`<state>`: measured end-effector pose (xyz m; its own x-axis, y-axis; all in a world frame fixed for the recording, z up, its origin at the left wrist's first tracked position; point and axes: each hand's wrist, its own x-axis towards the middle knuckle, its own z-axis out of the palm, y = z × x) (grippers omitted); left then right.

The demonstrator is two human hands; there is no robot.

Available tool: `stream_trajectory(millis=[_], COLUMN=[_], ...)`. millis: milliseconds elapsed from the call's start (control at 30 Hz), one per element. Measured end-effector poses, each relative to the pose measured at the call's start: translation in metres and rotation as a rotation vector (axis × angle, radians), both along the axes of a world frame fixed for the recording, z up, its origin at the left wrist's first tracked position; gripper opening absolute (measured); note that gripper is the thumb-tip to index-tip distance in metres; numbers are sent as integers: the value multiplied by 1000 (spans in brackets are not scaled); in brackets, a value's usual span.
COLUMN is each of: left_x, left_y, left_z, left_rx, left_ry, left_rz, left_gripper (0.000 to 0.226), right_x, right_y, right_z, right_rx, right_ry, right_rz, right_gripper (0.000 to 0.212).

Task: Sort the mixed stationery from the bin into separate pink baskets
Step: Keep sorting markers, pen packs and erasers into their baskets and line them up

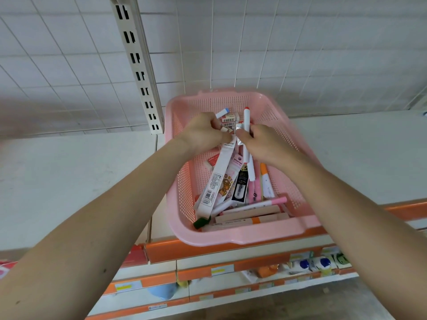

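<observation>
pink basket (231,236) on a white shelf (69,181), full of mixed stationery (227,181), left hand (203,132) curled round small packs (228,121), right hand (261,142) gripping a red-capped pen (246,118)

- One head-worn wide-angle view, looking forward and down from above the shelf (69,181).
- It sits close over the pink basket (231,237), grid wall (300,42) beyond.

A shop: orange-edged shelves (231,250) with price labels (218,271), packaged goods (323,262) and a wire-grid back panel (300,54)
</observation>
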<state>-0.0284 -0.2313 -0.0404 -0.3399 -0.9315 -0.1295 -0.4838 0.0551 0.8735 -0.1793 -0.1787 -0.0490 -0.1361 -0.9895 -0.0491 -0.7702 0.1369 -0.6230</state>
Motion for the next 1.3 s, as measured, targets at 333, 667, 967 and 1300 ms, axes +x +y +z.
stream_trajectory(millis=[333, 667, 967, 1300], left_x=[-3, 0, 3, 23], left_y=[-2, -1, 4, 37], left_z=[-1, -1, 14, 43], left_rx=[-23, -88, -11, 357], left_ry=[44, 159, 404, 657], left_rz=[-50, -35, 252, 88], left_gripper=[20, 29, 26, 14], right_x=[3, 3, 0, 13], right_y=[-1, 0, 3, 4], right_z=[3, 2, 9, 47], right_rx=[-78, -105, -109, -219], right_ry=[-76, -118, -277, -588], right_rz=[62, 109, 55, -9], right_gripper=[32, 31, 25, 11])
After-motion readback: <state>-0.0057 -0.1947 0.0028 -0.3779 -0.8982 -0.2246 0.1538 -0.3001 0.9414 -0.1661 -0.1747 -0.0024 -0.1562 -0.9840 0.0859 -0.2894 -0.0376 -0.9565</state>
